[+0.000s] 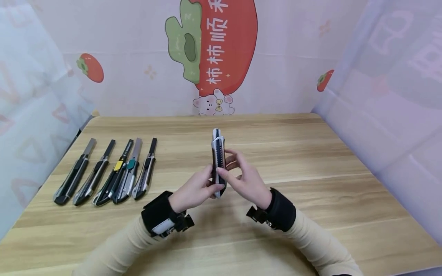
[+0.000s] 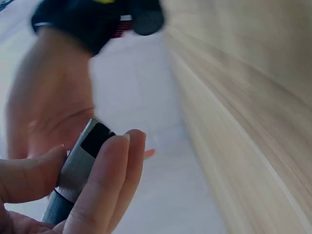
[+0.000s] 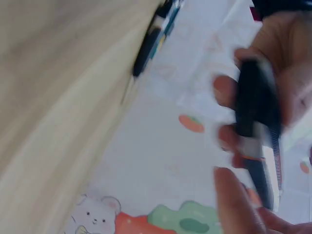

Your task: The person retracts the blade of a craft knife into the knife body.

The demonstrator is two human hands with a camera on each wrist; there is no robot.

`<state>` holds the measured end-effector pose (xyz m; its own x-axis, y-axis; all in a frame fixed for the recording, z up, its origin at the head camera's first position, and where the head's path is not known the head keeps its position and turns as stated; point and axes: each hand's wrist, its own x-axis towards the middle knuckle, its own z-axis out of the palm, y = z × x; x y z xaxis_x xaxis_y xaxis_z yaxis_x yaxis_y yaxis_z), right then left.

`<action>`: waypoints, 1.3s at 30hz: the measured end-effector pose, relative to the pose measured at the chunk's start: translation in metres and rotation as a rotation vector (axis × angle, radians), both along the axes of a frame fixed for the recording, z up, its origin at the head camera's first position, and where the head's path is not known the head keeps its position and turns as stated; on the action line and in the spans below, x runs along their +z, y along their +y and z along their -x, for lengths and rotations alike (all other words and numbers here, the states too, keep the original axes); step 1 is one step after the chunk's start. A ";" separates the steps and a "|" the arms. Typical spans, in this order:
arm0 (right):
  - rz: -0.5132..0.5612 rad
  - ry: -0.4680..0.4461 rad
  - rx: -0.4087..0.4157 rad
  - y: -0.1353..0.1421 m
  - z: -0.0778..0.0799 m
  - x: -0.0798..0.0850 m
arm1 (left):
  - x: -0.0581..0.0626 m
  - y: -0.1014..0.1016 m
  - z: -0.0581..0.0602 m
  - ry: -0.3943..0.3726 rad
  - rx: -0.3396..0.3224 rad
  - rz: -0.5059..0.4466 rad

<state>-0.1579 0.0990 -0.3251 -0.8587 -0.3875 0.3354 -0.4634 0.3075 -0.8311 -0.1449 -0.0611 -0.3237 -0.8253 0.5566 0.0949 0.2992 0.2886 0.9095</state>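
Note:
A silver-and-black snap-off utility knife (image 1: 218,153) is held upright over the middle of the table, its tip pointing to the far side. My left hand (image 1: 193,189) grips its lower end between thumb and fingers; in the left wrist view, silver casing (image 2: 80,168) shows between them. My right hand (image 1: 246,178) holds the same knife from the right, thumb on its front face near the ridged dark track and fingers behind. In the right wrist view the knife (image 3: 253,112) is blurred, with the left hand around its dark end.
Several utility knives lie side by side on the left of the wooden table (image 1: 293,165), blades extended away from me. One has a yellow slider (image 1: 118,165), another a green slider (image 1: 131,164). Printed cloth (image 1: 283,57) stands behind the table and along both sides.

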 end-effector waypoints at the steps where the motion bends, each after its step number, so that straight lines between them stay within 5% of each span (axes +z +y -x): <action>1: -0.045 0.035 -0.031 0.001 0.003 0.002 | 0.001 0.003 0.003 0.021 0.006 0.019; 6: -0.192 0.066 -0.097 0.008 0.021 0.011 | 0.003 0.023 0.021 0.206 0.029 0.182; 14: -0.242 -0.184 -0.111 0.030 0.051 0.007 | -0.001 0.041 0.048 0.463 0.155 0.720; 18: -0.297 -0.231 -0.126 0.054 0.067 0.000 | -0.005 0.023 0.066 0.533 0.249 0.881; 23: -0.456 -0.289 -0.159 0.102 0.089 -0.006 | -0.013 -0.038 0.077 0.417 0.383 0.928; 29: -0.709 -0.295 -0.272 0.177 0.107 -0.004 | -0.023 -0.109 0.070 0.216 0.523 1.003; 33: -0.820 -0.278 -0.364 0.220 0.112 -0.002 | -0.024 -0.134 0.065 0.155 0.556 1.015; 39: -0.913 -0.342 -0.407 0.257 0.112 -0.002 | -0.022 -0.144 0.062 0.119 0.538 1.025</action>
